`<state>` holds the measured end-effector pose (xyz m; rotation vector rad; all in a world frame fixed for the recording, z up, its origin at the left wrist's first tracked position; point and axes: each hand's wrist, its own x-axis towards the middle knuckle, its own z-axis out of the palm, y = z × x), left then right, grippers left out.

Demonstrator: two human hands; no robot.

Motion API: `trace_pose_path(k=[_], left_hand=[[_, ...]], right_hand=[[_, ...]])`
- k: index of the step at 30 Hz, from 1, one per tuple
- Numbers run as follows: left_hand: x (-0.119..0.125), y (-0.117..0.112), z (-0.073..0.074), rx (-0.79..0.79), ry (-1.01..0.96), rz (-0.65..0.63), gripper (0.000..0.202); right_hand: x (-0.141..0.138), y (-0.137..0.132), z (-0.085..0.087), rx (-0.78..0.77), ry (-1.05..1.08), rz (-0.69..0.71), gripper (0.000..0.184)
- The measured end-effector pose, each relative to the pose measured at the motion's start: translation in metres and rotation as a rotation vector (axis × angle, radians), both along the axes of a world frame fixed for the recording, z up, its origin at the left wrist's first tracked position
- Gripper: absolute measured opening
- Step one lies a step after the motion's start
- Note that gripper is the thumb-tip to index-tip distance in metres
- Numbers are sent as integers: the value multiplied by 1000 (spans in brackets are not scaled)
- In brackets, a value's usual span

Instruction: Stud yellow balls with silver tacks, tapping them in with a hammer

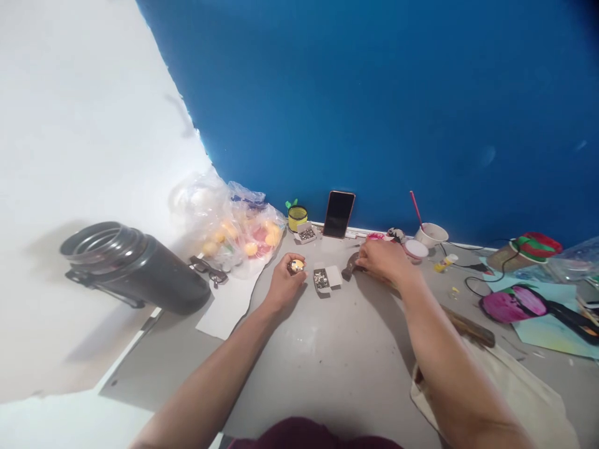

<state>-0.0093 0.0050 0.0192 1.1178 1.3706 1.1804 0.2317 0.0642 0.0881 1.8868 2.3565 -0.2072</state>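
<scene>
My left hand is closed around a small round yellowish object, held just above the grey table. Right of it lies an open small white box of metal tacks. My right hand rests on the head end of a hammer, fingers curled over it; the wooden handle runs back under my right forearm. A second open box of tacks sits farther back.
A phone leans on the blue wall beside a yellow cup. A plastic bag of coloured balls, glasses and a black container lie left. A white cup, cables, painted paper and a cloth bag lie right.
</scene>
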Motion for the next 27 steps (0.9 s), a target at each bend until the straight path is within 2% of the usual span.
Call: trace_pose_path(k=[2,5,8,12,19,27], left_hand=[[0,2,-4,15,12,24,30],[0,3,-8,16,-3,31,33],[-1,3,-8,20,-2,18,32],[-1,2,-7,54,44,4,31],[0,1,-11,78,96,-31,29],[-1,1,-10,86,116,-33,28]], right_hand=[[-21,-10,-1,54,79,84,18],[-52,-21,-14,48,153,326,16],[-70,-27,-30,20,107,415,14],[-77,-27,-42,-4,49,404,17],[-79,-23,-50,-30,-9,369,26],[-77,-24,-43,-85,56,382,23]])
